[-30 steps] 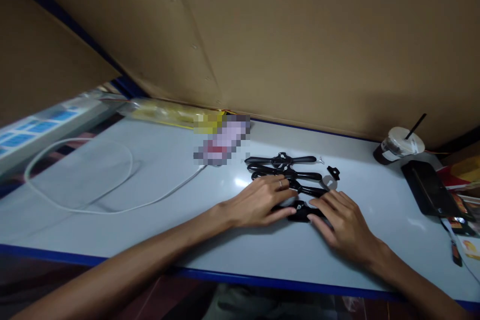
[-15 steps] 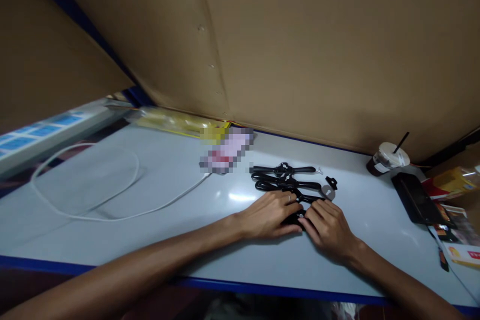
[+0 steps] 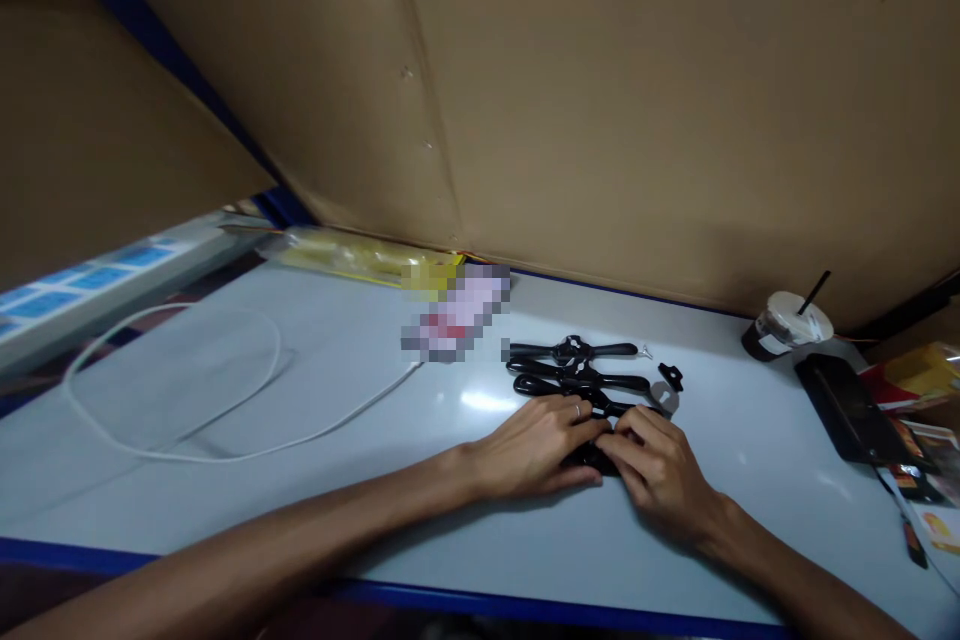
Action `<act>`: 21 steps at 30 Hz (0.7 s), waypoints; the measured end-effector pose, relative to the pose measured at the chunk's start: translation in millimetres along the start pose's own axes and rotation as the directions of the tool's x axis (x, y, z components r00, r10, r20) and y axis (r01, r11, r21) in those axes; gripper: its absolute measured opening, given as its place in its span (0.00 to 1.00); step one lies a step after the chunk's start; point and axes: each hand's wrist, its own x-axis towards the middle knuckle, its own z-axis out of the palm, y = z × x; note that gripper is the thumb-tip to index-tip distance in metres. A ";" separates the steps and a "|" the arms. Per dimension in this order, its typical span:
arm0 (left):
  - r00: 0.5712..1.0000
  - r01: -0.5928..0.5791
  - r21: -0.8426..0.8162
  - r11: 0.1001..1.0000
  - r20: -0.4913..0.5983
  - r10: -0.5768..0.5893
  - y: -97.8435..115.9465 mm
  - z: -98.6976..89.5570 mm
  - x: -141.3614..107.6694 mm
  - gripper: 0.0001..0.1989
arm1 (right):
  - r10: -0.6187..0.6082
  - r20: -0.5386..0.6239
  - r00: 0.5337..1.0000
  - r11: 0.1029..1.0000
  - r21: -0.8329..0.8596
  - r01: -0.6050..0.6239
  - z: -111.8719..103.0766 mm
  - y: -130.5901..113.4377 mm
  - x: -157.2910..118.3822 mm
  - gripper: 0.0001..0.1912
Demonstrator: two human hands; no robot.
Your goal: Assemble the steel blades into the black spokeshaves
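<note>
My left hand (image 3: 544, 445) lies over a black spokeshave (image 3: 589, 458) on the table, its fingers closed on the body. Against the middle of that spokeshave, the fingers of my right hand (image 3: 660, 465) are bent and pinched together; whatever they hold is hidden. Just beyond my hands lies another black spokeshave (image 3: 536, 386), partly covered by my fingers. Two more, a middle spokeshave (image 3: 619, 381) and a far spokeshave (image 3: 611, 350), lie behind it in a row. To their right are a small silver screw (image 3: 645, 352), a black cap piece (image 3: 671, 377) and a grey metal blade (image 3: 664, 399).
A pixelated pink phone-like item (image 3: 469, 305) with a white cable (image 3: 262, 455) lies at the back left, by a yellow plastic packet (image 3: 360, 255). Right are a drink cup (image 3: 787, 325), a black tray-like object (image 3: 851, 410) and packets (image 3: 919, 375). A cardboard wall (image 3: 600, 120) closes the back.
The view has shifted slightly, so everything sits a little lower. My right fingers have drawn in over the spokeshave's middle, covering the small silver spot seen there before.
</note>
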 end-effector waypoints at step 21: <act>0.999 -0.009 -0.080 0.997 0.032 0.011 -1.8 -6.1 -1.2 0.22 | 0.048 0.032 0.998 0.999 0.001 -0.048 -7.4 -2.8 0.1 0.13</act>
